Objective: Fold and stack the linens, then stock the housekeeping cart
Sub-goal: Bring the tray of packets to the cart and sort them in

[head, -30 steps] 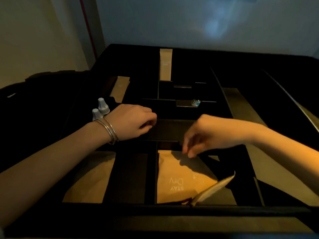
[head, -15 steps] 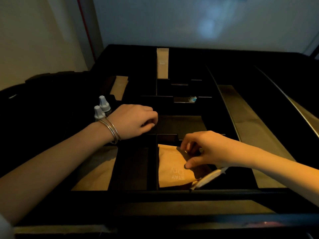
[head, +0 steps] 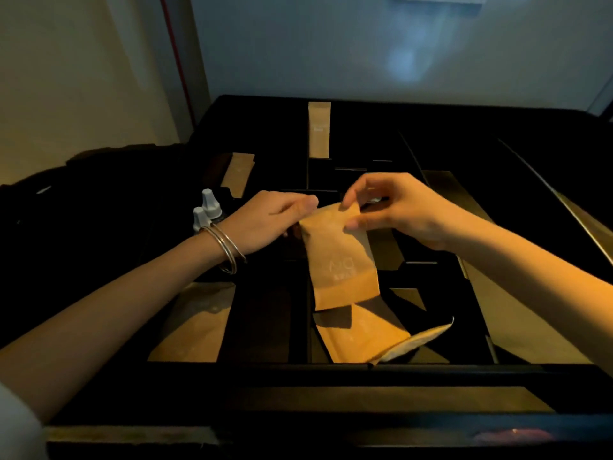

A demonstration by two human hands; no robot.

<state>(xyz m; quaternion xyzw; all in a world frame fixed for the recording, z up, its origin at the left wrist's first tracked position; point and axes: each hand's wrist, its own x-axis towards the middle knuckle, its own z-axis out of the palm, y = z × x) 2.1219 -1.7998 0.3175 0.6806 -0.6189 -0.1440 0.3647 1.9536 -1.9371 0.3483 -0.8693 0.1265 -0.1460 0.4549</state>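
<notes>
paper pouch [head: 341,260]: light, thin, creases easily | right hand [head: 394,207] pinches its top edge, left hand [head: 268,224] grips top-left corner | body hangs below fingers; hold by top.

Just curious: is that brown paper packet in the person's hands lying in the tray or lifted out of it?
Lifted out. The packet hangs upright above the tray, pinched at its top by the left hand and right hand.

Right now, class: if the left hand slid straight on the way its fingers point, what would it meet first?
The left hand points right, so it would probably first meet the right hand pinching the same packet; depth is unclear.
</notes>
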